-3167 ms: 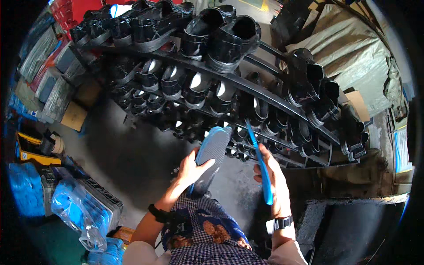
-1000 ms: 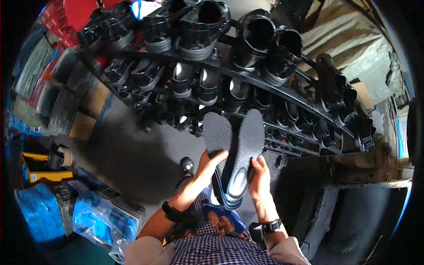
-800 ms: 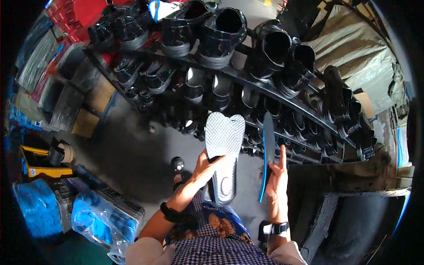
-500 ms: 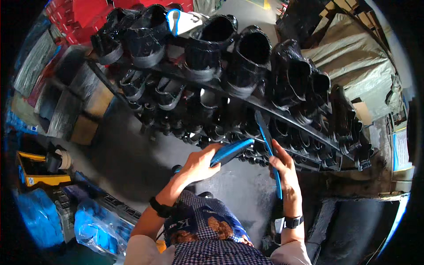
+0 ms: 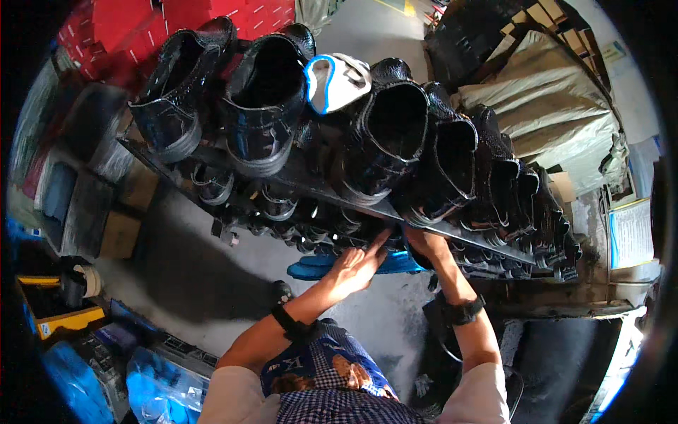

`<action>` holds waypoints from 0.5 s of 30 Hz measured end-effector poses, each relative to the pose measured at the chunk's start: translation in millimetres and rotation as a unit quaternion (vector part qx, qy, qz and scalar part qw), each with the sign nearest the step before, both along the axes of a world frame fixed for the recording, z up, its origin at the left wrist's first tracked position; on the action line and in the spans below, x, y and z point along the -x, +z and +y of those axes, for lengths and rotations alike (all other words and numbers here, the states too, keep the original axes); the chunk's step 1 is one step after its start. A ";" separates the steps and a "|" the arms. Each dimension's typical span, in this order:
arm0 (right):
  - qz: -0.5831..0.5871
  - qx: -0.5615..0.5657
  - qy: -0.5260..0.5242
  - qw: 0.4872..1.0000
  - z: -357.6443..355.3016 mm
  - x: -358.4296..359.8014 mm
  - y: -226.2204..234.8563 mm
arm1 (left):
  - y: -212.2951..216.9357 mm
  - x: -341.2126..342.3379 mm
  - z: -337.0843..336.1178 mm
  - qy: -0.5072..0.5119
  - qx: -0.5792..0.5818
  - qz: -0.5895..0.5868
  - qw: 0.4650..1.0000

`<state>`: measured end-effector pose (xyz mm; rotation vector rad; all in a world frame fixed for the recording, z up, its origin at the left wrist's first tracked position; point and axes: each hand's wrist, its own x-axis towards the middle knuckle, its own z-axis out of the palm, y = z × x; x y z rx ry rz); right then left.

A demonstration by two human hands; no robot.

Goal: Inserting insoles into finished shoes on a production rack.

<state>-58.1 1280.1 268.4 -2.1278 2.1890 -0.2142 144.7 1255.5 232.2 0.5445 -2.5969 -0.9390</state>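
Lowered since the earlier frame: both hands, now under the rack's (image 5: 452, 230) front edge. Left hand (image 5: 353, 265) flat on blue insole (image 5: 318, 268); right hand (image 5: 422, 244) grip hidden. Insole not yet in a boot (image 5: 385, 141).

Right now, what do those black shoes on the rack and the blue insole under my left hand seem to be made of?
The black shoes look like glossy leather or a synthetic, going by the bright highlights on their creased uppers. The blue insole under the left hand looks like matte foam or fabric, thin and flat with no shine. The rack seems dark painted metal.
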 end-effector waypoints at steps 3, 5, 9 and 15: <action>0.086 0.028 0.045 0.995 -2.2 20.1 -45.2 | -1.5 2.8 1.5 0.007 0.034 -0.003 0.999; 0.085 0.026 0.069 0.994 -7.5 16.3 -50.1 | -10.8 -2.2 3.8 0.035 0.051 0.026 0.998; 0.098 0.017 0.094 0.991 -5.7 17.9 -44.3 | -4.7 -3.5 2.4 0.015 0.074 -0.009 0.997; 0.122 0.017 0.131 0.984 -10.4 8.3 -47.2 | -14.5 -4.1 2.2 0.059 0.082 -0.013 0.995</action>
